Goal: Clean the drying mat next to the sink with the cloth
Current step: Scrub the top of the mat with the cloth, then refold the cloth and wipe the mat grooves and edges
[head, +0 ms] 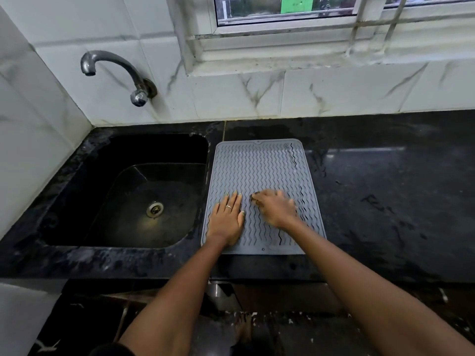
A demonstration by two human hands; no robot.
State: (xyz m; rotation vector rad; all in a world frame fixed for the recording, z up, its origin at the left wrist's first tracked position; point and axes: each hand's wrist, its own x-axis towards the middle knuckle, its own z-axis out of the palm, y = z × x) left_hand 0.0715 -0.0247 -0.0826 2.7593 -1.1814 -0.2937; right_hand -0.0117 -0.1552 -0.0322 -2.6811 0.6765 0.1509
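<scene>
Grey ribbed drying mat (259, 176) flat on black stone counter (385, 188), centre of frame, just right of the dark sink (144, 196). Wiping under way, judged mid-task: both hands on the lower half of the mat, upper half untouched by either hand at this instant. How much is already clean: cannot tell (no clear wet/dry boundary, only a few dark streaks near the right edge).

Left hand (228, 219) lower centre, spread flat, palm down, grasping nothing, pressing the mat near its left edge; judged a steadying hold. Ring on one finger.

Right hand (276, 209) just right of it, blurred, fingers curled down onto the mat. Small dark scrap at the fingertips, probably the cloth (254, 200), mostly hidden under the hand; closed around it or merely pressing it, cannot tell for sure.

Left to do, judged: upper half, far corners, rim.

Tap (113, 73) upper left, no water seen running.
</scene>
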